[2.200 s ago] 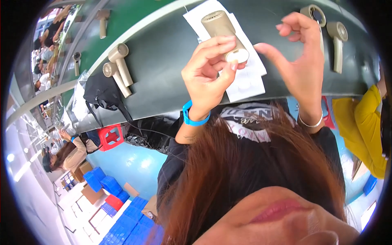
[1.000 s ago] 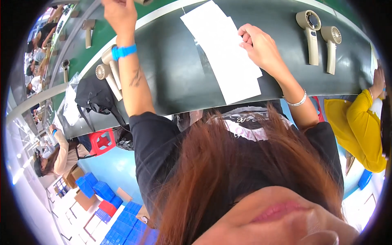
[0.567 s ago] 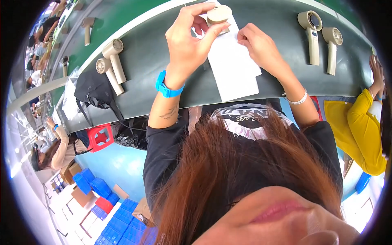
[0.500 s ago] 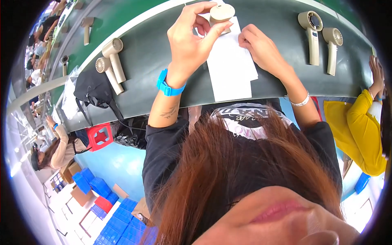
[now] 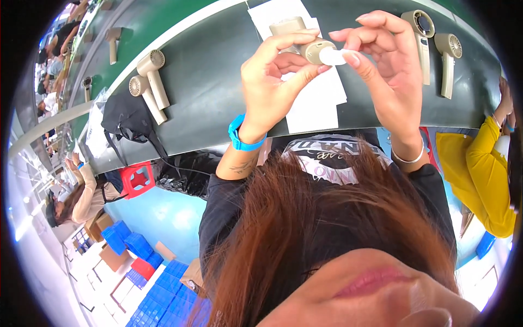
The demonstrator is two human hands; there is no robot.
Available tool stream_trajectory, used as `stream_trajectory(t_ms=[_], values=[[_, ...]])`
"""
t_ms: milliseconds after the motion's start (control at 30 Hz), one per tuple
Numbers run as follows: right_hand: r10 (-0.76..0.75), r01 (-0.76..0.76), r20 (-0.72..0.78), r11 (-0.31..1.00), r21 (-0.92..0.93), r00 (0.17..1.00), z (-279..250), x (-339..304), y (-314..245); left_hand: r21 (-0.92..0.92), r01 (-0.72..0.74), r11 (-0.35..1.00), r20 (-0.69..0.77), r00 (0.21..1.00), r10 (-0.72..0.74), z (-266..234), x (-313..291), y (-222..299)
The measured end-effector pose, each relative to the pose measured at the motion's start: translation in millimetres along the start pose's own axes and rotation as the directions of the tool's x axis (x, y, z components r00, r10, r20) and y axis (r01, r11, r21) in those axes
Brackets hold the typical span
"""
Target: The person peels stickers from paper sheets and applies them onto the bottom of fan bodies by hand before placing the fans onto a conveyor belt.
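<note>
My left hand (image 5: 275, 82) is closed around a beige handheld fan (image 5: 287, 25), fingers over it and thumb along its near side. The fan lies tilted above white paper sheets (image 5: 313, 103), one end pointing right. At that end is a small white piece (image 5: 331, 56), too blurred to tell its kind. My right hand (image 5: 395, 71) has its thumb tip on the white piece. Its index finger reaches above the fan's end, and the other fingers are loosely bent.
Two beige fans (image 5: 155, 82) lie left on the dark bench (image 5: 212, 71), two more (image 5: 448, 60) at the right. A black bag (image 5: 126, 117) rests at the bench's left edge. A person in a yellow sleeve (image 5: 482, 169) sits right. A red stool (image 5: 136, 180) stands below left.
My left hand has tilted the fan and moved it slightly nearer and right. My right hand has risen from the paper to the fan's end, where the white piece now shows.
</note>
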State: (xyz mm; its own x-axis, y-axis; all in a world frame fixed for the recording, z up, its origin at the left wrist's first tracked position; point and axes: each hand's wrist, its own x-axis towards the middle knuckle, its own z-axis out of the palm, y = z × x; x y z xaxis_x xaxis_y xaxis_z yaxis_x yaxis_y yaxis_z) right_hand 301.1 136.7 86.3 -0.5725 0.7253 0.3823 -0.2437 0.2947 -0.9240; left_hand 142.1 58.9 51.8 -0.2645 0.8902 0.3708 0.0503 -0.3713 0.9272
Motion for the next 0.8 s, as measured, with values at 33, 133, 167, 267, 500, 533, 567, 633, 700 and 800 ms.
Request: stream_trajectory(t_ms=[33,133,167,267,500,533,567,633,700,800], values=[[0.046,-0.046,0.000,0.999,-0.002,0.999,1.2,-1.1,-0.2,-0.001,0.001,1.000,-0.001,1.000,-0.001,0.7,-1.5,1.6],[0.084,-0.084,0.011,0.996,-0.029,0.996,2.7,-3.2,-3.8,-0.103,0.054,0.993,0.042,0.998,-0.050,2.2,-5.1,6.1],[0.086,-0.086,0.011,0.996,-0.029,0.996,2.9,-3.7,-4.7,-0.128,0.068,0.990,0.042,0.997,-0.063,2.3,-6.1,6.3],[0.112,-0.112,0.002,0.992,-0.051,0.994,3.9,-4.1,-7.4,-0.166,0.081,0.983,0.045,0.996,-0.075,0.7,-7.8,3.9],[0.105,-0.105,0.004,0.990,-0.099,0.994,3.6,-3.3,-8.6,-0.211,0.083,0.974,0.033,0.996,-0.078,1.2,-7.7,0.3],[0.106,-0.105,0.008,0.988,-0.110,0.994,3.4,-3.1,-8.4,-0.211,0.084,0.974,0.033,0.996,-0.078,1.4,-7.8,0.1],[0.106,-0.105,0.007,0.988,-0.110,0.994,3.3,-2.9,-8.7,-0.213,0.091,0.973,0.033,0.996,-0.086,1.5,-7.8,0.2],[0.113,-0.111,0.005,0.988,-0.106,0.994,2.8,-2.3,-9.7,-0.214,0.100,0.972,0.033,0.995,-0.095,2.2,-7.5,0.4],[0.113,-0.112,0.005,0.988,-0.109,0.994,1.7,-2.0,-10.4,-0.218,0.104,0.970,0.036,0.995,-0.098,3.3,-6.8,0.9],[0.120,-0.119,-0.001,0.986,-0.121,0.993,2.3,-2.4,-12.5,-0.205,0.095,0.974,0.040,0.995,-0.089,3.4,-6.9,0.9]])
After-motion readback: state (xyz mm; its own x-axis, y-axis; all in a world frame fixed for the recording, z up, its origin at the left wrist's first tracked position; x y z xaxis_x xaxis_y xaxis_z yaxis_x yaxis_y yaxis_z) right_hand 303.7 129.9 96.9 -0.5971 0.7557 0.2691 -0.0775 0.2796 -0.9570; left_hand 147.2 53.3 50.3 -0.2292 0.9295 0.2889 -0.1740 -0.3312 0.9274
